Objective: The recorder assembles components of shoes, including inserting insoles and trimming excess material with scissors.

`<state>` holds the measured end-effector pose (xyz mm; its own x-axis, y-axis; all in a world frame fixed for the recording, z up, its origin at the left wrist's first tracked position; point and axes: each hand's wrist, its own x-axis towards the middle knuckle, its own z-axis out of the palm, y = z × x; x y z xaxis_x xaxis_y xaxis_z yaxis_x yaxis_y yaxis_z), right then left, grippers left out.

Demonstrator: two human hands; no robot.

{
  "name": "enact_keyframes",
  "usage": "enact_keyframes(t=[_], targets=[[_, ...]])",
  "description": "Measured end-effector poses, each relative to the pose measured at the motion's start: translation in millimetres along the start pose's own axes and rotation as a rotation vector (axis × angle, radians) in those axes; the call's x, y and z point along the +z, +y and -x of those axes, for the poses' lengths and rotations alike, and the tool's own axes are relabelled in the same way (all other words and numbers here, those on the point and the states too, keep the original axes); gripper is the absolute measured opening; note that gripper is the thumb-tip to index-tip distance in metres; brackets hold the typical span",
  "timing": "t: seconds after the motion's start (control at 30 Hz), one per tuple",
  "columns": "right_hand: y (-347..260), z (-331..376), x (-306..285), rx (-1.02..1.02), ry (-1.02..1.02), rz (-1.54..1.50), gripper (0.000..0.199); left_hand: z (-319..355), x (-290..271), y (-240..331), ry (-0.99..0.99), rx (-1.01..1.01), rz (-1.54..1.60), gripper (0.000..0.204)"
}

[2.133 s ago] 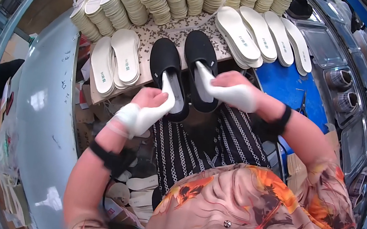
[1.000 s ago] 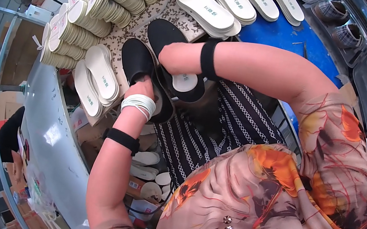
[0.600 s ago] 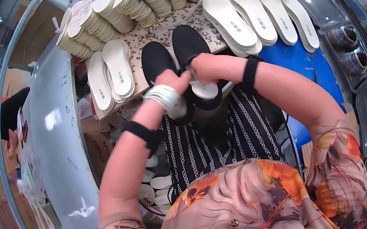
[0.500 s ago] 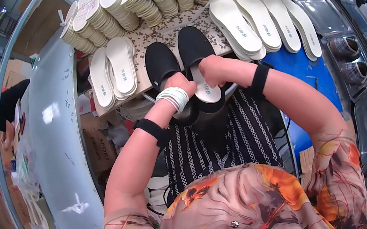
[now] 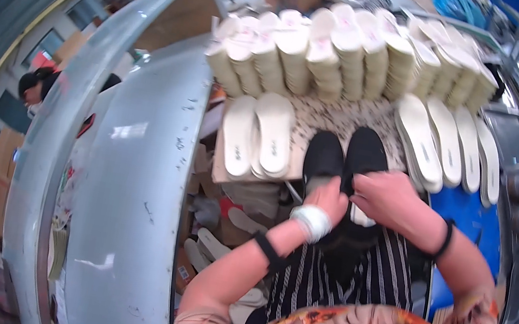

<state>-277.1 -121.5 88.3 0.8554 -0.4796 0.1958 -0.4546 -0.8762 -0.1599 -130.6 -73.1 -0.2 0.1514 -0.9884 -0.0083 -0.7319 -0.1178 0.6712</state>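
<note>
Two black slip-on shoes stand side by side, toes away from me, at the front edge of the speckled worktop. At the left shoe [image 5: 325,151], my left hand [image 5: 329,202] is closed at the opening, with its fingertips partly hidden inside. My right hand [image 5: 384,194] has its fingers curled over the opening of the right shoe [image 5: 367,148]. Below that hand shows the heel end of a white insole [image 5: 361,216], lying in the right shoe. Whether an insole lies in the left shoe, I cannot tell.
White insoles [image 5: 238,134] lie left of the shoes, and more insoles [image 5: 421,145] rest in overlapping piles at the right. Tall stacks of cream insoles [image 5: 324,69] line the back. A pale panel [image 5: 133,209] runs along the left; a blue surface [image 5: 471,220] is at the right.
My view has swung, so the worktop sits lower and further right. My right hand has moved from inside the right shoe, on the insole, towards its opening's edge. My left hand stays at the left shoe.
</note>
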Motion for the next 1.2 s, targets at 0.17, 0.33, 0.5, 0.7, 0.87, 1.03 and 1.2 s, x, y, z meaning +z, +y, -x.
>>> enact_keyframes(t=[0.17, 0.33, 0.5, 0.7, 0.87, 1.03, 1.2], targets=[[15, 25, -63, 0.264, 0.382, -0.485, 0.009, 68, -131, -27, 0.055, -0.128, 0.336, 0.043], [72, 34, -32, 0.665, 0.278, -0.647, 0.007, 10, -265, -101, 0.341, -0.122, 0.092, 0.018], [96, 27, -21, 0.720, 0.179, -0.684, 0.007, -80, -515, -324, 0.604, 0.162, -1.023, 0.026], [143, 33, -45, 0.756, -0.186, -0.710, 0.016, -211, -413, -309, 0.429, -0.088, -0.056, 0.040], [292, 133, -87, 1.169, 0.204, -0.627, 0.017, -108, -135, -96, -0.220, 0.355, 0.197, 0.024], [380, 229, -102, 1.616, 0.027, 0.390, 0.049, -35, 1, -25, -0.608, 0.205, 0.055, 0.031], [361, 225, -62, 1.678, 0.094, -0.451, 0.087, -21, 57, -35, -0.401, 0.162, -0.162, 0.033]])
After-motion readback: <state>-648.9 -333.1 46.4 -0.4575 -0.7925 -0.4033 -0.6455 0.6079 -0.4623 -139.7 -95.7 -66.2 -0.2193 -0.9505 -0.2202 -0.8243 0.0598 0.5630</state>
